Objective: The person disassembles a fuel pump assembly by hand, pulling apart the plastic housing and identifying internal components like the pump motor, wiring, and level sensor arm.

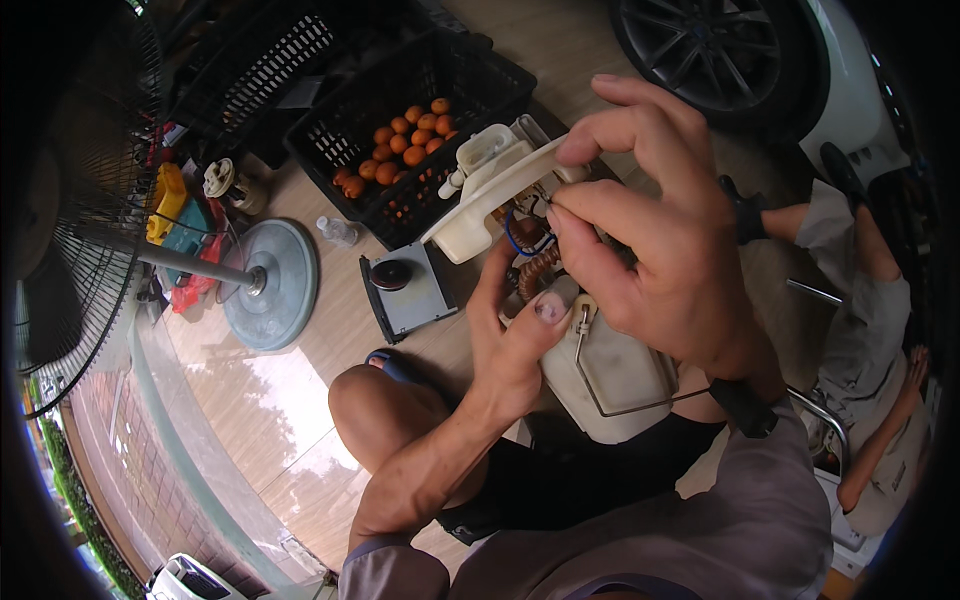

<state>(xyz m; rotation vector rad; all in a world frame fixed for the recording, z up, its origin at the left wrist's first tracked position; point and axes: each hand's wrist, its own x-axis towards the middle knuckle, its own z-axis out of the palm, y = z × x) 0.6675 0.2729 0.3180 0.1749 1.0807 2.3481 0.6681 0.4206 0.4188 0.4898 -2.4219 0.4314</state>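
Note:
A fuel pump module lies across my lap, its cream plastic flange (pixel 495 195) tilted up and apart from the whitish reservoir (pixel 610 385). Between these two parts run a brown corrugated hose (pixel 538 272) and a blue wire (pixel 513 232). My left hand (pixel 510 345) is closed around the module near the hose, thumb pressed on the reservoir's top. With fingertips on the flange's edge and underside, my right hand (pixel 650 220) pinches close to the wires; the exact small part between those fingers is hidden. A bent metal rod with a black float (pixel 742 408) extends below my right wrist.
Ahead stands a black crate (pixel 330 150) of oranges (pixel 400 140). A silver box-shaped unit (pixel 415 295), a clear bottle (pixel 338 232) and a round fan base (pixel 270 285) are at left. A car wheel (pixel 715 50) is far right; another person (pixel 870 270) sits at right.

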